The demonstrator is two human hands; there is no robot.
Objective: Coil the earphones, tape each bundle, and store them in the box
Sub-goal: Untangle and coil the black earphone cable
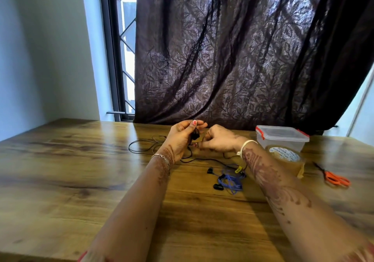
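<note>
My left hand (pixel 182 138) is raised above the table and pinches the earbud end of the black earphones (pixel 141 141), whose thin cord trails in loops onto the wood to the left. My right hand (pixel 218 140) is close beside it, fingers curled on the same black cord. Nearer to me, a blue earphone bundle (pixel 230 180) with black buds lies loosely coiled on the table. A clear plastic box (pixel 283 138) with a lid and red clips stands at the back right. A roll of brown tape (pixel 287 160) sits in front of the box.
Orange-handled scissors (pixel 336 178) lie at the far right of the wooden table (pixel 81 170). A dark patterned curtain (pixel 242 59) hangs behind the table, with a window (pixel 125 59) at its left.
</note>
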